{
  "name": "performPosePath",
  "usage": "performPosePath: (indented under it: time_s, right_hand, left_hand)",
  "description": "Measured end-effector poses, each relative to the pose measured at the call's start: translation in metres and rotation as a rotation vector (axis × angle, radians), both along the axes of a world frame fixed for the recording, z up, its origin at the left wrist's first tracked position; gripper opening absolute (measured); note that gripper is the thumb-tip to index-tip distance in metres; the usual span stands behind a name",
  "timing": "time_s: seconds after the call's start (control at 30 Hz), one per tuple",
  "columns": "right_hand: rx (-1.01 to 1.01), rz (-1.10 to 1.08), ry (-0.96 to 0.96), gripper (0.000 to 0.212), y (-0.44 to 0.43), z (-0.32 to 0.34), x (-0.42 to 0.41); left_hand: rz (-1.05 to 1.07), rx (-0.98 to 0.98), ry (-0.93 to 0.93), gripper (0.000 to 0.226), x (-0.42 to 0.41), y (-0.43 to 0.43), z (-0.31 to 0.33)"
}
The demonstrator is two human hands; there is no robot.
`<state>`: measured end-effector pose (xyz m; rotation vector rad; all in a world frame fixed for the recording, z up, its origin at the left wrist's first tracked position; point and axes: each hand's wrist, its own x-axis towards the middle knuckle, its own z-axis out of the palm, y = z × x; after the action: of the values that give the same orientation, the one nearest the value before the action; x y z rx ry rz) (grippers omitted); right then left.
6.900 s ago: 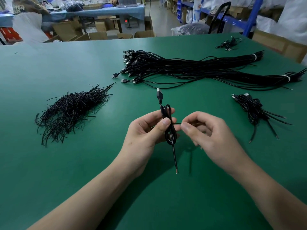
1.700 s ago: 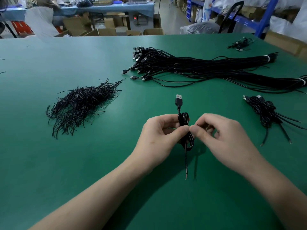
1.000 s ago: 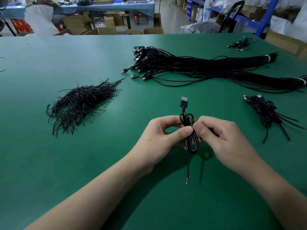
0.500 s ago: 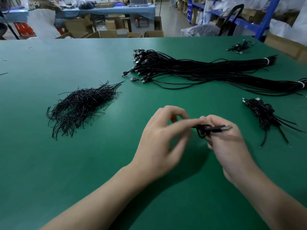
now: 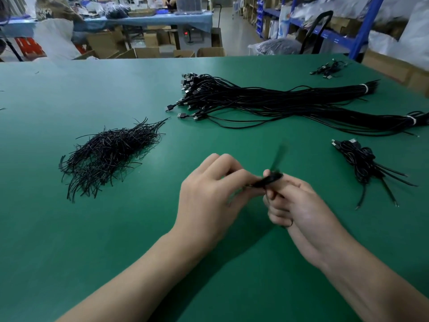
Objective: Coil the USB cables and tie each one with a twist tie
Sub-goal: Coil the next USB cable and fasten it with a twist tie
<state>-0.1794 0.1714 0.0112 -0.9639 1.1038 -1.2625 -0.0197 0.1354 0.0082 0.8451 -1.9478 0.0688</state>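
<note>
**Coil bridged between two hands**

Head view: the small black coiled USB cable point(image 5: 270, 179) hangs above the green table top point(image 5: 139, 228), long axis roughly left-right and tilted up to the right. The left hand point(image 5: 209, 191) pinches its left end, and the right hand point(image 5: 301, 208) curls its fingers round it from below (blur hides any tie). The heap of tied black coils point(image 5: 362, 163) lies rightward, nearer the right hand.

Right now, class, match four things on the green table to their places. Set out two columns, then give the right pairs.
1 twist ties
2 long cables
3 heap of coiled cables
4 blurred cable

A held by left hand and right hand
B far side, tied with white bands
C left of both hands
D right of both hands

Pairs: 1-C, 2-B, 3-D, 4-A.
</note>
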Motion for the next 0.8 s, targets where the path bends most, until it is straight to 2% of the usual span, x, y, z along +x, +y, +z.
performPosePath:
  time_s: [0.07, 0.1, 0.17, 0.23, 0.3, 0.37, 0.43, 0.5, 0.57, 0.63, 0.7, 0.8]
  right_hand:
    - [0.07, 0.039, -0.113, 0.033, 0.001, 0.0, 0.0]
    - [0.065, 0.031, -0.095, 0.034, 0.0, 0.0, -0.001]
    - [-0.019, -0.039, 0.049, 0.036, -0.001, -0.001, -0.005]
    - [-0.17, -0.13, 0.266, 0.038, -0.002, -0.002, -0.009]
    - [-0.343, -0.177, 0.503, 0.043, -0.002, -0.002, -0.011]
    - [-0.471, -0.195, 0.673, 0.041, 0.0, -0.001, -0.009]
    - [-0.537, -0.201, 0.77, 0.039, 0.002, -0.001, -0.006]
    - [-0.519, -0.183, 0.769, 0.039, 0.002, -0.001, -0.005]
    - [-0.423, -0.156, 0.64, 0.041, 0.002, -0.002, -0.002]
    - [-0.272, -0.127, 0.38, 0.041, 0.002, -0.004, 0.002]
    - [-0.135, -0.094, 0.164, 0.033, 0.002, -0.004, 0.006]
    - [-0.047, -0.062, 0.016, 0.022, 0.002, -0.003, 0.007]
  left_hand:
    - [0.027, -0.199, -0.094, 0.016, 0.002, -0.003, 0.0]
    - [0.001, -0.172, -0.09, 0.014, 0.002, -0.002, -0.001]
    - [-0.116, 0.103, 0.031, 0.012, 0.0, 0.002, -0.003]
    - [-0.182, 0.503, 0.255, 0.016, -0.001, 0.008, -0.002]
    - [-0.212, 0.824, 0.376, 0.044, -0.002, 0.008, -0.002]
    - [-0.288, 1.046, 0.378, 0.056, -0.003, 0.006, -0.001]
    - [-0.346, 1.121, 0.386, 0.051, -0.005, 0.007, -0.001]
    - [-0.325, 1.068, 0.403, 0.038, -0.005, 0.008, -0.001]
    - [-0.277, 0.924, 0.401, 0.028, -0.004, 0.009, 0.001]
    - [-0.18, 0.653, 0.318, 0.021, -0.004, 0.009, 0.002]
    - [-0.082, 0.337, 0.187, 0.022, -0.003, 0.009, 0.002]
    - [-0.02, 0.025, 0.05, 0.024, -0.001, 0.004, -0.001]
